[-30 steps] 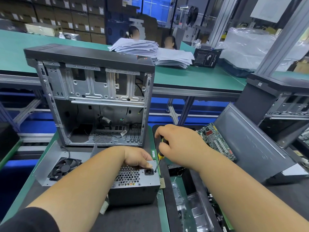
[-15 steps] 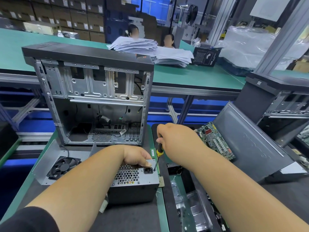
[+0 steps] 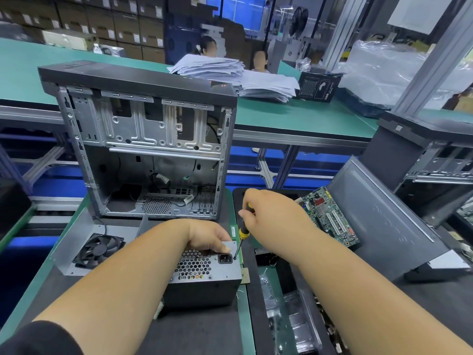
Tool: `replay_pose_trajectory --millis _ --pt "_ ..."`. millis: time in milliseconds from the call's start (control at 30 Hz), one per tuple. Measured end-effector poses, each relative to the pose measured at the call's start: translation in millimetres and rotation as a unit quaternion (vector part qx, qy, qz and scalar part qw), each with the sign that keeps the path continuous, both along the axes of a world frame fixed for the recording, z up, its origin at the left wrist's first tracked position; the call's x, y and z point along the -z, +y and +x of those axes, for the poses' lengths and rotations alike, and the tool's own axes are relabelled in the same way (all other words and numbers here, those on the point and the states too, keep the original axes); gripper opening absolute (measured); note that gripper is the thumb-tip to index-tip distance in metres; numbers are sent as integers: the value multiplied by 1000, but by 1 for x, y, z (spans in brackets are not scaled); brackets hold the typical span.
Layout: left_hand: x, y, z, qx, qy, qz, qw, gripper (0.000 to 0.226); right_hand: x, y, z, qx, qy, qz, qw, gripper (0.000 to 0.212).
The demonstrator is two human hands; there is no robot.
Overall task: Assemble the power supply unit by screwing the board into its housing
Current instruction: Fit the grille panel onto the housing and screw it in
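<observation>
On the bench, left hand (image 3: 208,235) grips one power supply (image 3: 204,275); right hand (image 3: 271,213) seemingly pinches one screwdriver (image 3: 243,233).

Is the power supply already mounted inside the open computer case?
No, the power supply sits on the bench in front of the computer case, gripped by the left hand while the right hand holds a screwdriver.

- Power supply unit (image 3: 202,270): silver-grey face with a honeycomb grille, black socket, dark sides.
- Screwdriver (image 3: 243,233): yellow-and-black handle.
- Computer case (image 3: 143,139): black top, bare silver frame inside.
- Fan (image 3: 98,249): black, on a grey metal panel.
- Circuit board (image 3: 330,216): green, with red and white parts.
- Workbench (image 3: 302,119): teal-green surface.
- Paper stack (image 3: 230,73): white.
- Sleeve (image 3: 38,339): black.
</observation>
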State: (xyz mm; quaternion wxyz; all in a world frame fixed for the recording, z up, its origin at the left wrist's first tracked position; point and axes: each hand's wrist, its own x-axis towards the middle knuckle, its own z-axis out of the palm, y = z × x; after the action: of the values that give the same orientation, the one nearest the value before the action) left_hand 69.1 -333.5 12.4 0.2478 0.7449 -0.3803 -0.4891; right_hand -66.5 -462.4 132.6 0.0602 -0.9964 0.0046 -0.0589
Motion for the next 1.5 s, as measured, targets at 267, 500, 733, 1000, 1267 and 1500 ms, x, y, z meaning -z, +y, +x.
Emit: replay_pose_trajectory --millis 267,500,733,1000,1267,1500 --pt "-10 6 -5 -93 -79 -5 993 23 7 -28 -7 62 -131 120 982 17" --pt "-26 72 -14 -327 -187 -162 912 17 28 -27 9 111 -182 382 900 16" --pt "1 159 -35 -537 -266 -126 790 17 70 9 34 138 -65 588 795 14" --pt "49 173 -51 -276 -500 53 819 25 84 41 47 137 -10 618 774 22" --pt "67 159 -45 -188 -578 89 789 9 80 41 50 140 -17 610 780 23" --pt "89 144 -40 -132 -548 178 806 23 78 35 46 155 -29 604 781 27"
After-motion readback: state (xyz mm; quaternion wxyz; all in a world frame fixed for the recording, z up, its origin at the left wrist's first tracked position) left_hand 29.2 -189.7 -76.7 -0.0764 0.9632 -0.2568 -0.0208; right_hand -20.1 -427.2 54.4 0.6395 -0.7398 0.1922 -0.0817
